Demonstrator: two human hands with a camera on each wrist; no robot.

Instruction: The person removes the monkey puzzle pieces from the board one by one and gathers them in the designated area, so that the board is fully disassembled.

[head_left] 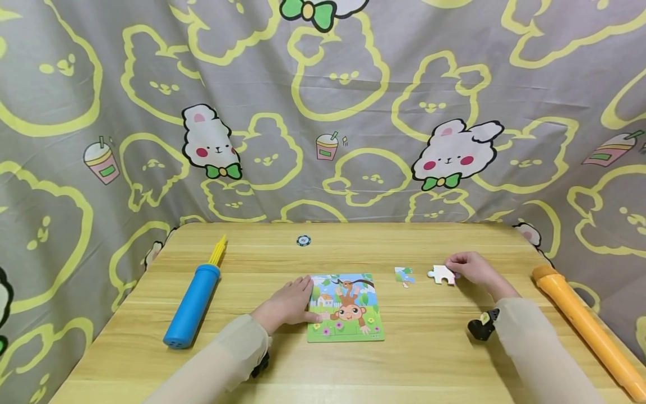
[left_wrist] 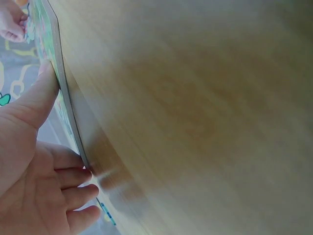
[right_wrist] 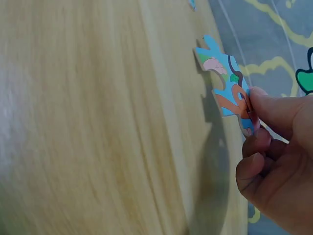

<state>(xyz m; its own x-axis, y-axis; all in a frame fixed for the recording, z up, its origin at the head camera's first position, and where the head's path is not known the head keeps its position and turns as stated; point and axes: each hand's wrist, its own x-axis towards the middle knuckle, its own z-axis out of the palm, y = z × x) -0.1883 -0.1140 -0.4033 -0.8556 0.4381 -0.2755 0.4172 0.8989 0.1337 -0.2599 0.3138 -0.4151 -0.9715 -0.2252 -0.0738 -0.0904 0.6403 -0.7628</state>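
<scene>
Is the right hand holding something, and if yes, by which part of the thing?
Yes, the right hand holds a puzzle piece, by its right end as seen in the head view.

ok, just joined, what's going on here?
A person's right hand pinches a jigsaw piece at the right side of the table. Their left hand rests at the left edge of a monkey puzzle board. Another loose piece lies between the board and the right hand. The blue pump and orange tube lie unheld.
</scene>
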